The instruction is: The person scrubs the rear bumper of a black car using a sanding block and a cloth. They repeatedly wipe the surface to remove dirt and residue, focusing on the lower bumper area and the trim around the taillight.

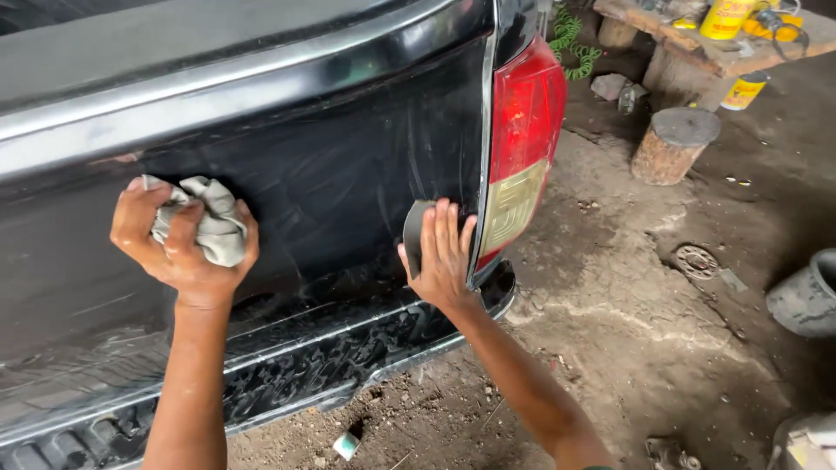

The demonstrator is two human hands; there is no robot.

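A black truck tailgate (331, 174) fills the left of the view, its paint dull and streaked. My left hand (178, 248) presses a crumpled pale grey rag (213, 222) against the tailgate's left part. My right hand (444, 257) lies flat on a dark sanding sheet (415, 231), holding it against the tailgate's right edge, just left of the red and amber tail light (521, 144). Below both hands runs the black rear bumper (331, 357) with a patterned step.
Bare dirt floor (627, 322) stretches to the right. A sawn log stump (675, 144) and a rough wooden bench (723, 48) with yellow cans stand at upper right. A grey bucket (805, 296) sits at the right edge. A small scrap (347, 444) lies under the bumper.
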